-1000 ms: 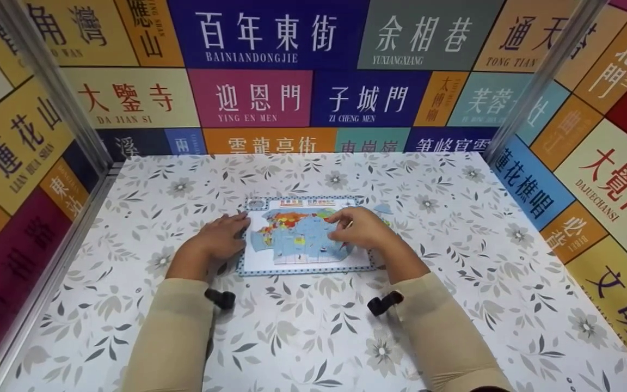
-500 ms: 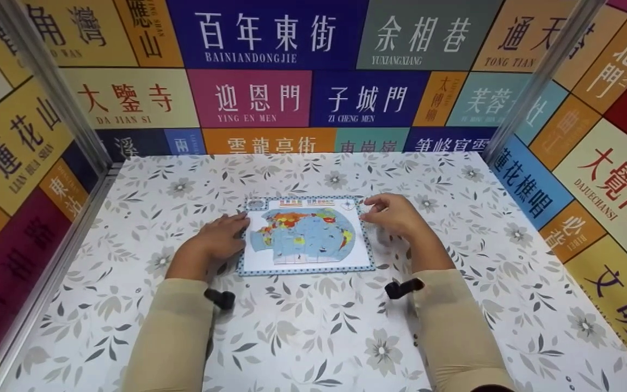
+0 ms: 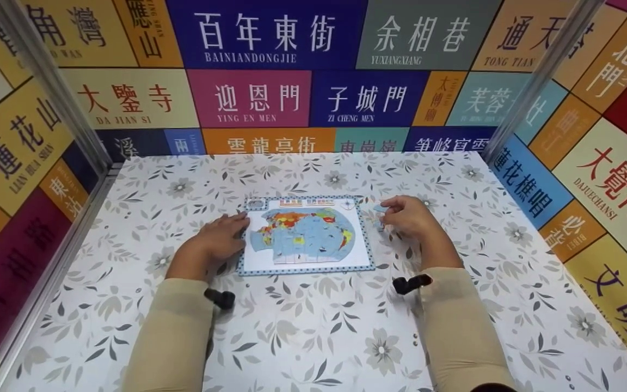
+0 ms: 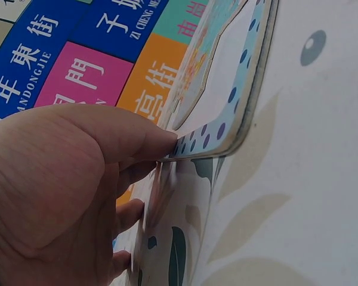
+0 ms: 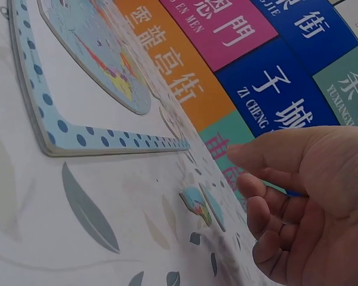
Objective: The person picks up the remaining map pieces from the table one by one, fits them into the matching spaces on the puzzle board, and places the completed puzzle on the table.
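A world map jigsaw puzzle (image 3: 365, 256) with a blue dotted border lies flat on the table. Pieces fill much of its map, while white backing shows at the left. My left hand (image 3: 218, 239) rests at the puzzle's left edge; in the left wrist view the thumb (image 4: 149, 140) touches the dotted border. To the right of the puzzle, my right hand (image 3: 411, 218) hovers with fingers loosely bent and nothing between them. Close by its fingertips lie two loose pieces, a multicoloured puzzle piece (image 5: 197, 204) and a pale blue puzzle piece (image 5: 213, 207).
White cloth with a leaf and flower print covers the table (image 3: 302, 326). Panels with large characters (image 3: 259, 98) wall in the back and both sides. Metal posts (image 3: 68, 87) stand at the corners.
My right hand has moved right, from over the map past the puzzle's right edge to the loose pieces, uncovering the map's right side. The left hand has stayed in place.
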A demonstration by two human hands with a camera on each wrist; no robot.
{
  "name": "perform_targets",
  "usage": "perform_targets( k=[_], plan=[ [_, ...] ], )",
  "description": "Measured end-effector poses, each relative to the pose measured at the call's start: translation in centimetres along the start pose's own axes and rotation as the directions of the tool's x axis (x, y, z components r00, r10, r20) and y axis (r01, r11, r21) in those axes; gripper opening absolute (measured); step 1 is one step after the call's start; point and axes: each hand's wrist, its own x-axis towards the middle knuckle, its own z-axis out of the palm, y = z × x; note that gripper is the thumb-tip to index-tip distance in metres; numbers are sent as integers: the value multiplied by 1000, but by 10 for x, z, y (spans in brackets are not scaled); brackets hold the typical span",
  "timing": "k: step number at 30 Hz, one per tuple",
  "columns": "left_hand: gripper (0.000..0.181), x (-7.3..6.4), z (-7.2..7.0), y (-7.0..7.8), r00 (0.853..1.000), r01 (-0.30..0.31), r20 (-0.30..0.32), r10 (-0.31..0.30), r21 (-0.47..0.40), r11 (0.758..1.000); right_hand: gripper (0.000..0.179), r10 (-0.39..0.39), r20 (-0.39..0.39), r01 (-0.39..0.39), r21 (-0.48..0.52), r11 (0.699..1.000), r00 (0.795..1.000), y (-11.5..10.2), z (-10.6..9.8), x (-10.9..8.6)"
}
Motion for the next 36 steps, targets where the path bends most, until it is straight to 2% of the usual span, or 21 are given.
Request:
perform_targets(
  k=[5,10,23,26,30,34,36],
  plan=[
    [67,0,0,0,1000,-2,-3,2,-22,1000,51,-17,5,17,-2,1000,1000,8,-2,1],
    [68,0,1,-2,1000,-21,-17,21,-3,1000,51,4,-14,-4,-22,1000,1000,14,0,5],
    [69,0,0,0,1000,25,-3,-25,-63,998,50,-1,17,1,-51,999,1000,19,8,10],
    [69,0,0,0,1000,26,1,-26,-67,997,51,24,14,-24,-54,998,1000,17,11,11],
    [69,1,0,-1,1000,18,-4,-18,-48,999,54,61,3,-60,-64,996,998,13,15,10],
    [68,1,1,-3,1000,2,-14,-2,-20,1000,57,60,-2,-60,-88,994,998,11,16,9],
    [68,2,2,-4,999,-34,-21,34,23,999,57,47,2,-46,-102,994,999,11,16,9]
  ],
)
